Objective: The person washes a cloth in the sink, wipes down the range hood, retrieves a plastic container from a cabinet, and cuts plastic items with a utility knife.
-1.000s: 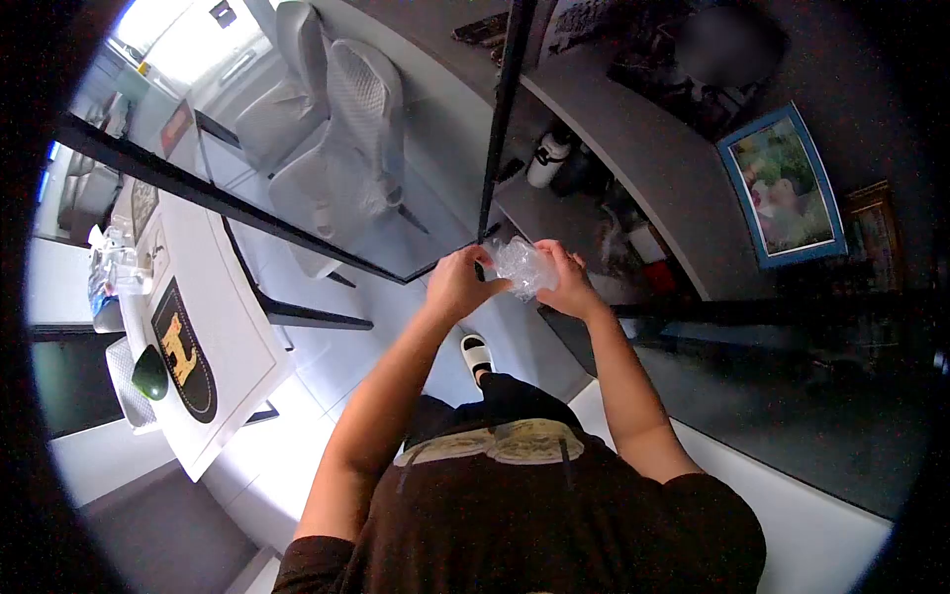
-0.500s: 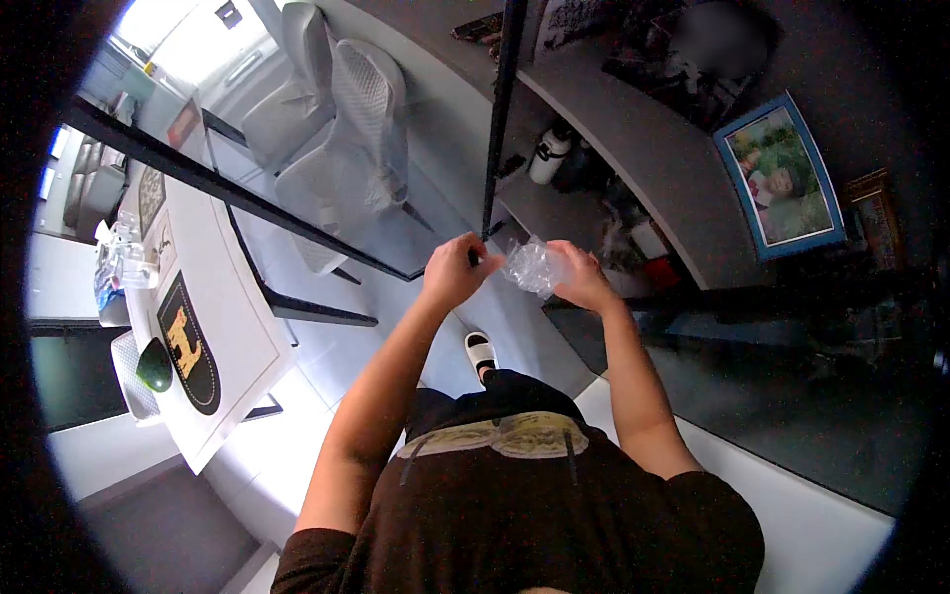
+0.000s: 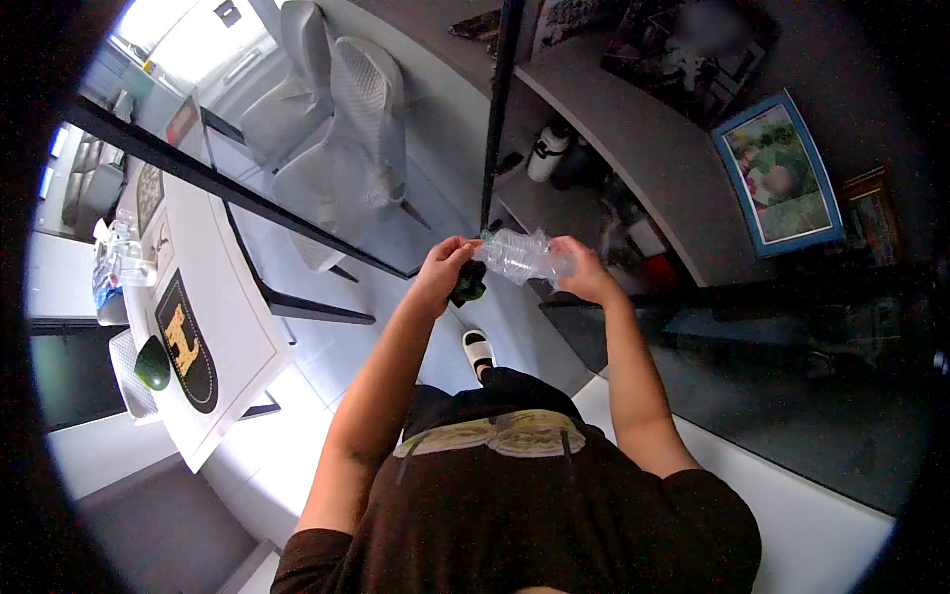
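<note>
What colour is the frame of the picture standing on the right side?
The frame is blue, seen best in the head view.

The clear plastic (image 3: 517, 255) was a crumpled bunch beside the right hand (image 3: 586, 273); now it is stretched longer, reaching across the centre of the frame from one hand to the other. The left hand (image 3: 437, 275), which was slightly apart from it just before, now pinches its left end. Below these fingers, a dark green thing (image 3: 468, 285) has become clearly visible.
</note>
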